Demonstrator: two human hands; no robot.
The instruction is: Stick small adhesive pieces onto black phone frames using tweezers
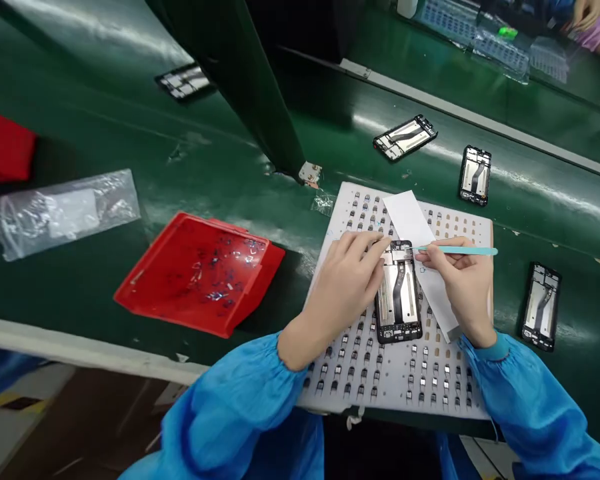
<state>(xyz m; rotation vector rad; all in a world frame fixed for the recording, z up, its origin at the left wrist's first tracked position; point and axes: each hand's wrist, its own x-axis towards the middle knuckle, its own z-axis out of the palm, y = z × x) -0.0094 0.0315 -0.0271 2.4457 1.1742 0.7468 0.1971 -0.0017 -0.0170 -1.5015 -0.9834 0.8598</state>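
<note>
A black phone frame (399, 293) with a silvery inside and a dark flex cable lies on a white tray (325, 280) set with rows of small metal parts. My left hand (347, 273) grips the frame's upper left edge, fingers bent over it and closed. Between the fingers of my right hand (460, 273) is a slim turquoise stick-like tool (467, 251); its thin tip reaches the frame's top right part. A white paper strip (411, 217) runs diagonally across the tray, partly beneath the frame and the right hand. What lies under my left fingertips is hidden.
A red bin (180, 287) with small dark bits stands left of the tray. Farther left lies a clear plastic bag (65, 212). A green post (260, 87) rises behind. More phone frames (405, 138) lie on the green bench. Another person's hand (586, 13) shows at top right.
</note>
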